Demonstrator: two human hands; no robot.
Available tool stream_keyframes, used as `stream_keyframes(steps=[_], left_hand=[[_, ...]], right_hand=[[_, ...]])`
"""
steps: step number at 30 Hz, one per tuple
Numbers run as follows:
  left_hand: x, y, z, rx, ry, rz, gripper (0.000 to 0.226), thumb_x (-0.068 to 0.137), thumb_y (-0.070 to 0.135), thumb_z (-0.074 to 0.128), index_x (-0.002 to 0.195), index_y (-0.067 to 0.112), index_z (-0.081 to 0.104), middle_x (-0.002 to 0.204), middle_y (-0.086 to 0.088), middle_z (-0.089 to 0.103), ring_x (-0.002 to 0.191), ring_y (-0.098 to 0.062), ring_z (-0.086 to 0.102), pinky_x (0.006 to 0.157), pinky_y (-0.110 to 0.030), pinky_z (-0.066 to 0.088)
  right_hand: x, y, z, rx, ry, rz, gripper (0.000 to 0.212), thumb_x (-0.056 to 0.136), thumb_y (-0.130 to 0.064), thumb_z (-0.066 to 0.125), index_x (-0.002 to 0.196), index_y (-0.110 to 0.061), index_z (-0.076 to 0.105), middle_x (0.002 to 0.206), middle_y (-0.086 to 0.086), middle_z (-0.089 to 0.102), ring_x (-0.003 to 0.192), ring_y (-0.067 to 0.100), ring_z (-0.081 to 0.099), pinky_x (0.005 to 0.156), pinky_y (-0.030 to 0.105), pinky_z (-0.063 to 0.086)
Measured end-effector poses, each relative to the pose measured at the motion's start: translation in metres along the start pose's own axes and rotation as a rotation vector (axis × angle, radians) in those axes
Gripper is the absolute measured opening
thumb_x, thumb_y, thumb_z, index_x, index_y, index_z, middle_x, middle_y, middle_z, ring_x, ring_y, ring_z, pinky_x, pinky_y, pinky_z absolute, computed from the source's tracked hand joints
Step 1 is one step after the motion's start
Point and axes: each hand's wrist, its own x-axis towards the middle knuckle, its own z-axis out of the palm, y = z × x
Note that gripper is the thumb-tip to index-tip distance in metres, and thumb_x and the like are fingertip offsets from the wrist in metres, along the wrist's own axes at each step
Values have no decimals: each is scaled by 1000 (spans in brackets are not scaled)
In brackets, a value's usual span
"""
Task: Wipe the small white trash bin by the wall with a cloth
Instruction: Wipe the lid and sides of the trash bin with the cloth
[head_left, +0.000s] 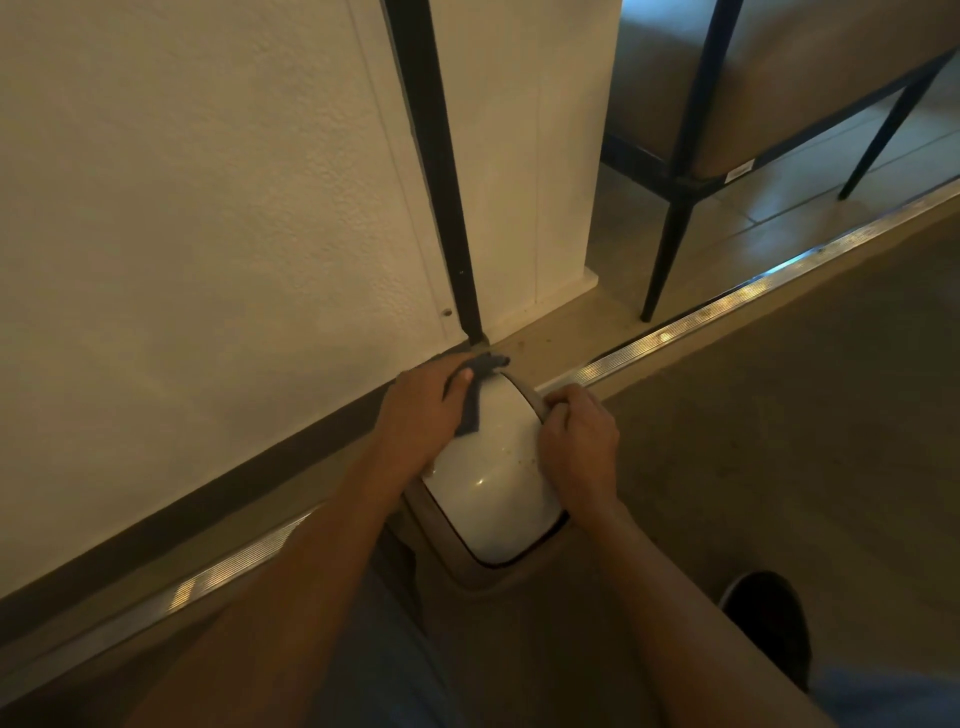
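Note:
The small white trash bin (493, 467) stands on the floor close to the wall, seen from above with its domed swing lid facing me. A grey-blue cloth (475, 387) lies against the lid's far left side, and my left hand (423, 415) grips it there. On the bin's right edge, my right hand (579, 447) curls its fingers around the rim. A few small specks show on the lid near the right hand. The bin's lower body is hidden below the lid and my arms.
A white wall (208, 234) with a dark baseboard runs along the left. A black vertical post (441, 171) meets the floor just behind the bin. A metal floor strip (727, 306) crosses diagonally. A chair (675, 228) with dark legs stands at upper right. My shoe (769, 623) is at lower right.

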Motion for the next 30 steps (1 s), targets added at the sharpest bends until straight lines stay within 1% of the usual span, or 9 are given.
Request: stream_keyframes(steps=[3,6,11,14,18,22,25,27,30], left_hand=[[6,10,-8,-59,61,-33,30,104,23,50,130,21,64,127,-7,67,113,-18,61,97,-22,39],[8,27,-23,-109,214,130,28,101,15,55,125,24,67,123,-4,68,110,-17,63,98,-27,45],[6,77,-36,-110,276,247,34,102,23,55,134,19,60,132,-3,64,120,-19,57,105,-40,46],[1,107,-34,-110,204,259,46,101,27,56,146,22,48,140,-1,57,129,-17,49,111,-37,41],[-7,128,-30,-274,-46,247,73,98,29,61,156,41,18,153,2,38,138,-13,40,103,-17,37],[-16,127,-32,-483,-110,352,85,97,14,61,159,33,6,164,13,21,146,-9,32,113,-26,40],[-17,108,-32,-443,-79,311,78,99,17,60,158,36,13,161,15,27,137,-6,43,109,-29,45],[-16,81,-27,-343,-27,225,67,100,25,58,155,40,23,155,16,38,134,-4,45,109,-35,46],[-21,34,-15,-173,6,62,55,101,33,55,151,38,33,147,10,49,132,-8,47,109,-44,45]], right_hand=[[5,-5,-8,-12,-92,37,24,96,-16,44,100,-16,67,99,-1,63,91,16,60,82,35,52],[11,-16,-27,33,-133,32,28,100,-19,44,114,-18,69,114,-2,65,104,10,58,91,30,49],[19,-65,-60,452,-228,41,53,104,-54,29,126,-21,65,119,-6,68,110,-1,60,91,24,43],[24,-88,-74,663,-350,57,70,95,-71,28,135,-22,58,128,0,67,120,13,61,105,39,44],[27,-99,-97,764,-352,165,45,96,-56,49,123,-22,59,126,10,65,107,18,68,95,37,54],[32,-91,-116,766,-261,221,11,100,-30,54,109,-24,60,107,4,71,99,19,71,97,47,54],[37,-82,-129,669,-232,217,11,101,-32,53,108,-26,60,105,3,72,97,17,71,95,45,55],[39,-80,-136,597,-161,191,20,101,-34,52,114,-21,61,103,3,71,93,12,71,88,37,57],[36,-72,-134,376,1,104,21,104,-31,50,105,-12,59,87,1,64,68,-11,62,59,8,46]])
